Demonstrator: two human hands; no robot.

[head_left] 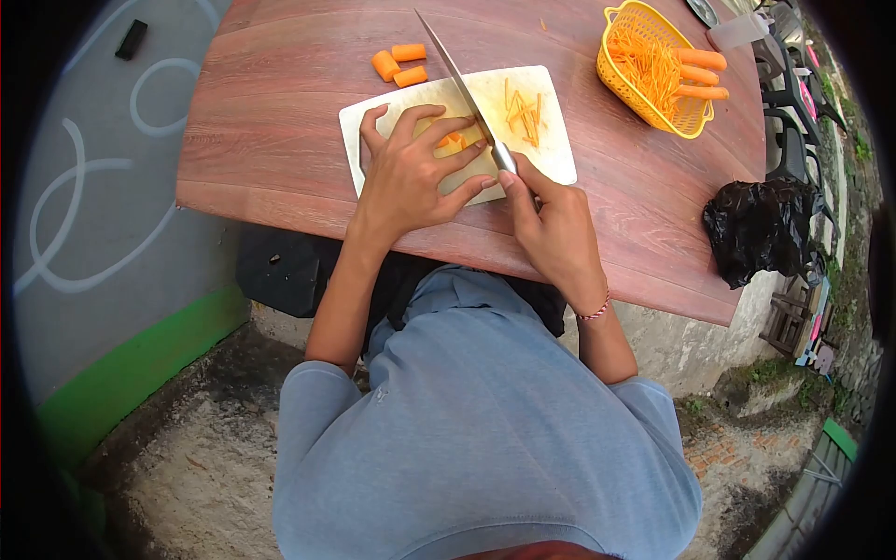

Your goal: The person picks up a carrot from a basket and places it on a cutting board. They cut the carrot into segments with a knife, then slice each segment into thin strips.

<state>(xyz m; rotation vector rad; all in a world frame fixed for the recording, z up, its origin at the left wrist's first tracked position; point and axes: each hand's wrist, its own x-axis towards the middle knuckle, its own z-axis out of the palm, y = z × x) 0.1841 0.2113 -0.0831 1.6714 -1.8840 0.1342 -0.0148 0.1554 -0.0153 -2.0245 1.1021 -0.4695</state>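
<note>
My right hand (558,224) grips the handle of a long kitchen knife (455,79), whose blade slants up and left across the white cutting board (557,161). My left hand (411,173) lies over the board's left half with its fingers spread, their tips close to the blade. Between those fingers some cut carrot (452,142) shows; the rest is hidden under the hand. To the right of the blade, thin carrot strips (527,119) are scattered on the board. Several short carrot chunks (385,65) rest on the table just beyond its far left edge.
At the far right of the wooden table (280,112) stands a yellow basket (644,103) with shredded carrot (644,70) and whole carrots (700,77). A clear plastic bottle (737,33) is beyond it. A black plastic bag (761,229) sits by the right edge.
</note>
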